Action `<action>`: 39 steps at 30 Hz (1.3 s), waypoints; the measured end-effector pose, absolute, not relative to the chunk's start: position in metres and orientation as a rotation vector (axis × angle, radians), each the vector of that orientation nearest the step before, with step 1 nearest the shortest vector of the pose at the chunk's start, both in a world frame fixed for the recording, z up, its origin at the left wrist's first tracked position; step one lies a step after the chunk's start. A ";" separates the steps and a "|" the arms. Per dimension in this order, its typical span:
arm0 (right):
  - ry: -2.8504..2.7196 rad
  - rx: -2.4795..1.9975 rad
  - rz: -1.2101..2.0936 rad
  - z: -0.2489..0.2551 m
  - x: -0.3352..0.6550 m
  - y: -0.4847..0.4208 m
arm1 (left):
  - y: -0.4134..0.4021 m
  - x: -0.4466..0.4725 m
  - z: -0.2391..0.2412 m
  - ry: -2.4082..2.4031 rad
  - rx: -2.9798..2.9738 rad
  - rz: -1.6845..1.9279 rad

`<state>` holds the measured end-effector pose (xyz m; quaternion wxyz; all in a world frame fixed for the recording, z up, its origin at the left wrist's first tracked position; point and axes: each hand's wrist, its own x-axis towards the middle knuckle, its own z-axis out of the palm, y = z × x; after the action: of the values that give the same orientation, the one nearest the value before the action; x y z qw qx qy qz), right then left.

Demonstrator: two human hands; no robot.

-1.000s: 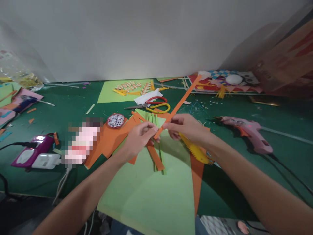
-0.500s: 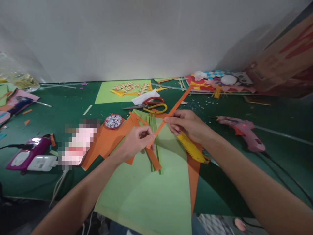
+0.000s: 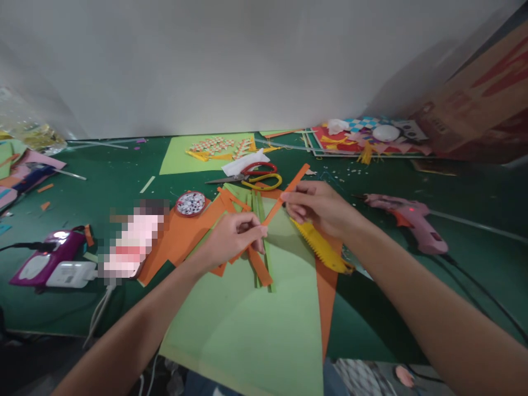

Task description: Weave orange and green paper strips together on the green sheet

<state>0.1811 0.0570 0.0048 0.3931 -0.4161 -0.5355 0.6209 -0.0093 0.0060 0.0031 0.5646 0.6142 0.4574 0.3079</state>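
A narrow orange paper strip point(image 3: 274, 211) is stretched on a slant between my two hands. My left hand point(image 3: 239, 235) pinches its lower part, and my right hand point(image 3: 314, 204) pinches it higher up, with the free end poking out beyond the fingers. Below them lies a large light green paper sheet point(image 3: 247, 330) over orange paper. More orange strips point(image 3: 259, 266) and thin green strips point(image 3: 269, 264) rest on the sheet under my left hand. Beneath my right hand is a yellow toothed-edge tool point(image 3: 324, 247), partly covered.
Scissors point(image 3: 259, 177) with red and yellow handles lie beyond the hands. A round pin case point(image 3: 190, 203), a phone point(image 3: 134, 242) and a purple device point(image 3: 53, 258) are on the left. A pink glue gun point(image 3: 408, 220) with a cord lies right, near a cardboard box point(image 3: 474, 104).
Less of the orange strip sticks out past my right hand, and its far end has come down toward me. My left hand has shifted slightly right along the strip.
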 end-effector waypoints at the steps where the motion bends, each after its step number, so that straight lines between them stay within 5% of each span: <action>1: -1.334 -1.055 1.556 0.007 0.184 0.059 | 0.006 -0.009 0.003 1.059 1.433 0.728; 32: -1.145 -1.174 1.425 0.009 0.188 0.065 | 0.008 -0.012 0.001 1.101 1.498 0.829; 39: -1.626 -1.112 1.648 0.007 0.171 0.048 | 0.007 -0.010 0.005 1.127 1.495 0.772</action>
<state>0.1705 0.0476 0.0069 0.2827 -0.4151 -0.6073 0.6156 -0.0099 0.0069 0.0047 0.5297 0.6262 0.4719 0.3233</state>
